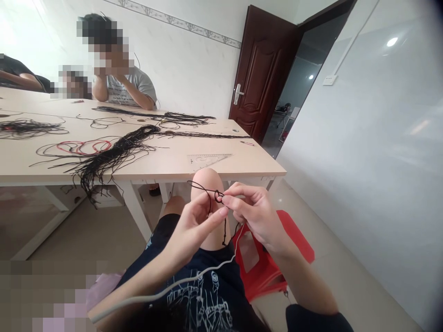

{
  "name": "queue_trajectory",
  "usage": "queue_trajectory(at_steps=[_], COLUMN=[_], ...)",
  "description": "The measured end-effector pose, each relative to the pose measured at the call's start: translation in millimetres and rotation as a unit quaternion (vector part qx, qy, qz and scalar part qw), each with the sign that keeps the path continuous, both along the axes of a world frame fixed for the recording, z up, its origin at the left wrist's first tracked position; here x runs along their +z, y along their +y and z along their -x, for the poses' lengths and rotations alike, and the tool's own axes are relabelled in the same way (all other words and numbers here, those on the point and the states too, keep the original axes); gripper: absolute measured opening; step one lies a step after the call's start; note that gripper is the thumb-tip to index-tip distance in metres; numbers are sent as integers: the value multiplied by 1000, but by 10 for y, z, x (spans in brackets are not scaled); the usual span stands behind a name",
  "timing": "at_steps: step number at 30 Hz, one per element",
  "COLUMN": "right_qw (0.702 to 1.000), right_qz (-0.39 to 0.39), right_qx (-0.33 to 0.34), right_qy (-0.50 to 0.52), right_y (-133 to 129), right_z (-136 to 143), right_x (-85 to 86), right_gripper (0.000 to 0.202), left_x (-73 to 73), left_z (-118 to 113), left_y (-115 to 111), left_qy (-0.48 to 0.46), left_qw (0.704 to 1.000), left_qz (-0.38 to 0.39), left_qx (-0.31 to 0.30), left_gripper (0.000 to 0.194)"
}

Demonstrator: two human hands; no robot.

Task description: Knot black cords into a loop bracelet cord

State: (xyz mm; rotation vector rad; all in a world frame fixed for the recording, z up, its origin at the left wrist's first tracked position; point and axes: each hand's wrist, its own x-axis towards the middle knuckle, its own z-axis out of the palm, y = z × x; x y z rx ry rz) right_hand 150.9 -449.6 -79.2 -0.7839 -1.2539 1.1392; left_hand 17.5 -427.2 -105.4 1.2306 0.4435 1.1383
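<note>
Both of my hands are raised over my bare knee, just in front of the table edge, working on a thin black cord. My left hand has its thumb and fingers closed on the cord's left side, the thumb tip close to a small loop. My right hand pinches the cord at the right of that loop between thumb and forefinger. One loose end sticks out to the upper left, and a knotted length hangs below the hands.
On the table lie a bundle of black cords, a red cord and a clear set square. A red stool stands at my right. A pale cable crosses my lap. A person sits across the table.
</note>
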Motion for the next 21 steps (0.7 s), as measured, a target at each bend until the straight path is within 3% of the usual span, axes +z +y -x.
queue_trajectory(at_steps=[6, 12, 21], right_qw=[997, 989, 992], right_qz=[-23, -63, -64], right_qx=[-51, -97, -83], right_qy=[-59, -88, -76], right_y=[-6, -32, -46], right_z=[3, 4, 10], right_x=[-9, 40, 94], right_gripper=[6, 5, 6], left_x=[10, -8, 15], left_z=[-81, -52, -12], left_y=[-30, -59, -112], left_qy=[-13, 33, 114], left_qw=[998, 999, 992], left_qz=[19, -12, -48], left_qx=[66, 31, -2], left_gripper=[15, 14, 20])
